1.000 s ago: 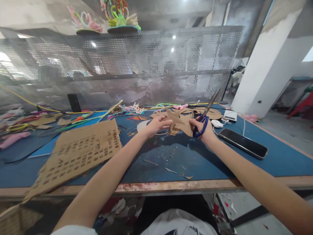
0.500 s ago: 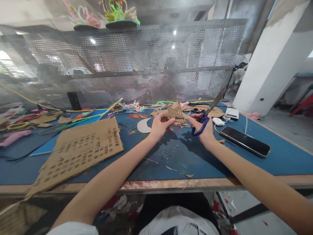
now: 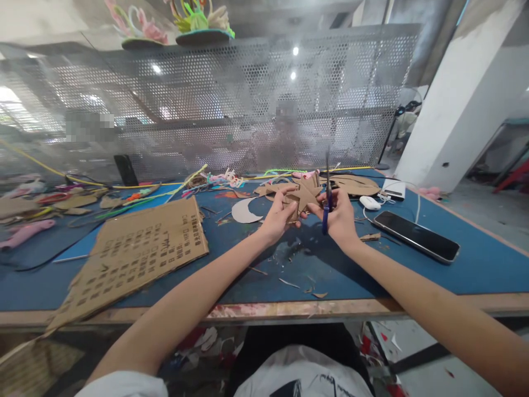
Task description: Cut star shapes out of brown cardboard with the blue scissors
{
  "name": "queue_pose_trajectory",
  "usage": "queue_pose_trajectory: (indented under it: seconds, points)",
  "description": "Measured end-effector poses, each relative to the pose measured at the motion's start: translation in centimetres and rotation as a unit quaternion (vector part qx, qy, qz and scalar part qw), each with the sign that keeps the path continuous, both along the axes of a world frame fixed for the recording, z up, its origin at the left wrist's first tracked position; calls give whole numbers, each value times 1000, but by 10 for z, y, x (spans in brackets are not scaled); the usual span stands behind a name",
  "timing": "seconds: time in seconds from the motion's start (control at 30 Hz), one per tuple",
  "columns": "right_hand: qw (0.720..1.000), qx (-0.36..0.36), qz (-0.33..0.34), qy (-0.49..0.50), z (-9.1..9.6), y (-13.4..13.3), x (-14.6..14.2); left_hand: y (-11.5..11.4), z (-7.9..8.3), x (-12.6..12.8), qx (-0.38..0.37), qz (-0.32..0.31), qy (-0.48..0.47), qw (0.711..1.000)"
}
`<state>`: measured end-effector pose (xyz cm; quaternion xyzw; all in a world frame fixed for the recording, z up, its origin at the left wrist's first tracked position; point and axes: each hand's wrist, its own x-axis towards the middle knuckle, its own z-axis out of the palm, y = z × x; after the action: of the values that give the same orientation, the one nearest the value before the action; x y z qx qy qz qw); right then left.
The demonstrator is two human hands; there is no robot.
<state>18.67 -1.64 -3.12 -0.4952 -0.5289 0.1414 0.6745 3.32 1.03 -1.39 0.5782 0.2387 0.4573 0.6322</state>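
Cardboard star (image 3: 305, 195), now face-on, in grip of left hand (image 3: 274, 219), right hand (image 3: 341, 218) around scissors (image 3: 326, 212) no longer aslant

We list one white cloth shirt (image 3: 264, 372), loosely creased, below the near edge of the blue-topped bench (image 3: 256, 289). Front print: one solid dark patch (image 3: 287, 389) and, beside it, thin dark script-like strokes (image 3: 328, 380), too small for us to read. Left sleeve (image 3: 124, 384): short, plain white. Legwear (image 3: 306, 333): black, plain. Left hand (image 3: 278, 218), right hand (image 3: 341, 216) and both forearms (image 3: 194, 298): bare.
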Motion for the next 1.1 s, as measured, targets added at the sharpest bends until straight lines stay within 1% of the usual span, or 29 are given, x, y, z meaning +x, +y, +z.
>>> queue_pose_trajectory:
  seconds: [0.1,0.2,0.3,0.47,0.57,0.8,0.97,1.1]
  points:
    - [999,-6,3,50,1,2,2,-2,3,-1,-15,-14,-13,1000]
    - [998,-7,28,63,3,2,3,-4,5,-1,-44,-15,-22,999]
    - [998,-9,37,44,5,0,2,-6,7,0,-60,-13,-25,998]
    - [1000,-2,18,-22,2,-3,0,-9,10,1,-61,-17,-45,997]
    - [999,2,31,-24,0,-3,0,-9,10,1,-69,-20,-50,996]
    - [999,-7,52,-11,5,-5,-1,-5,7,-2,-58,-18,-17,998]
    - [998,-4,62,-17,3,-4,-1,-5,6,-1,-46,-1,-3,999]
    - [997,7,75,24,1,1,0,-4,7,-1,-31,5,0,1000]
